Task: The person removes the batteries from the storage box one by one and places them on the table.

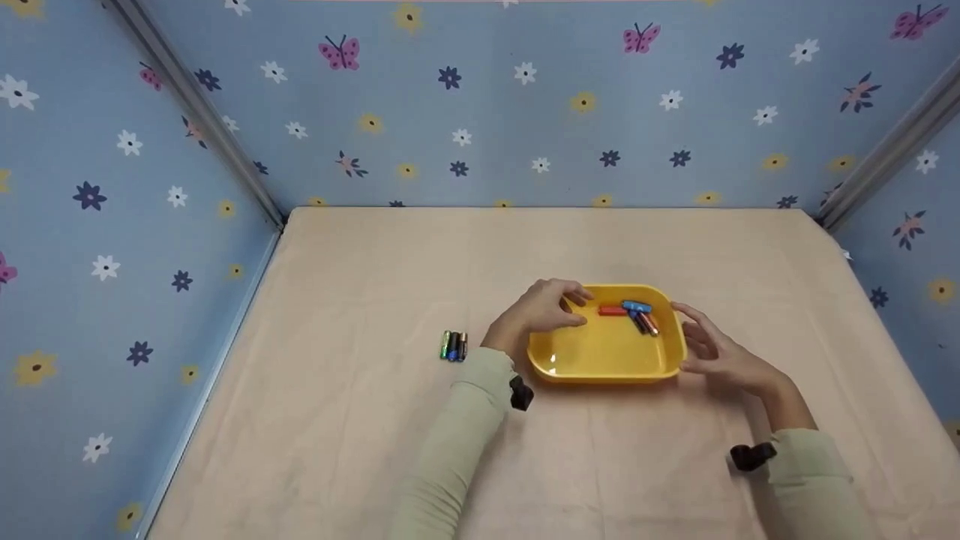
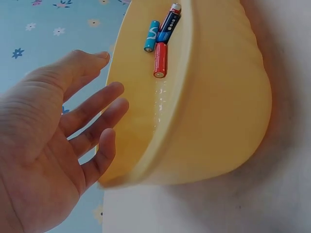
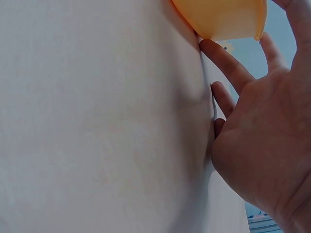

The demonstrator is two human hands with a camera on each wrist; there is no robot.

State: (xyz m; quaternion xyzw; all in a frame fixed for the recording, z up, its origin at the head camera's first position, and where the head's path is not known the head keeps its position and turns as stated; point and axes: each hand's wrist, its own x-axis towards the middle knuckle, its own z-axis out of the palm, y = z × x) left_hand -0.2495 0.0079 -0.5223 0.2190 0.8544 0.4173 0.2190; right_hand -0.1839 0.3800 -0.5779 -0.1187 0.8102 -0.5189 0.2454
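Observation:
A yellow plastic tub stands on the cloth-covered table. Inside, toward its back right, lie several batteries: a red one, a light blue one and dark ones with coppery ends. My left hand hovers over the tub's back left rim, fingers loosely bent and apart; the left wrist view shows nothing in its palm. At the tub's right side is my right hand, fingers spread, with fingertips right at the tub's wall.
Left of my left forearm, three batteries lie side by side on the pinkish tablecloth. Blue panels with flowers and butterflies enclose the table at the back and both sides. A dark wrist device sits at each sleeve.

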